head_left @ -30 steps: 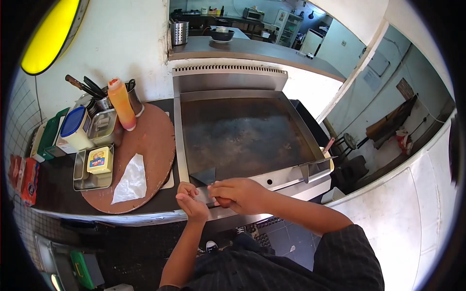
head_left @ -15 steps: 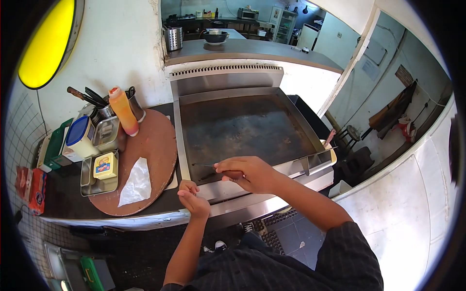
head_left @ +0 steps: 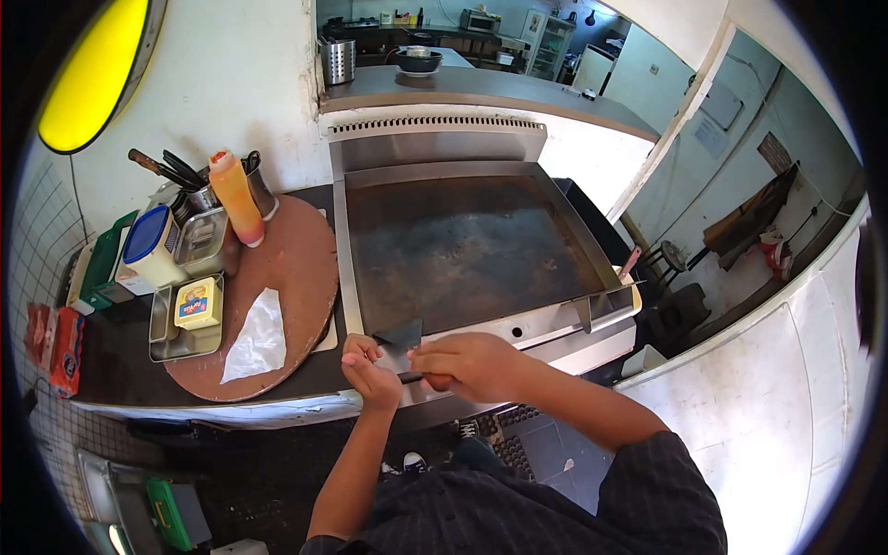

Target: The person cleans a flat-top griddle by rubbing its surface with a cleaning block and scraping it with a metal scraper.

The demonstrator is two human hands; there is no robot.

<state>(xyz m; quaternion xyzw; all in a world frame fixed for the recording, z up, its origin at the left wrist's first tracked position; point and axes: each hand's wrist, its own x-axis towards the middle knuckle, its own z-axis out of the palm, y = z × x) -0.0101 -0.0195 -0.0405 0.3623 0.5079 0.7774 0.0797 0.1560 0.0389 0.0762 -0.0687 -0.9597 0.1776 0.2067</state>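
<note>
My right hand is wrapped round the reddish-brown handle of a metal spatula, slightly blurred by motion. The dark, flat blade shows at the front left edge of the griddle; part of the shaft is hidden by my hands. Close beside it is my left hand, palm turned up and fingers curled in, with nothing visible in them. Whether the left fingers touch the spatula I cannot tell. The griddle's dark plate carries brown and pale marks.
To the left, a round brown board holds a white sheet, an orange squeeze bottle and metal trays with a yellow tub. A blue-lidded tub stands behind. Another red-handled tool lies at the griddle's right corner.
My right hand has moved down toward me, bringing the spatula off the griddle's front left area. Its blade, edge-on before, now shows its flat face. The left hand has barely moved.
</note>
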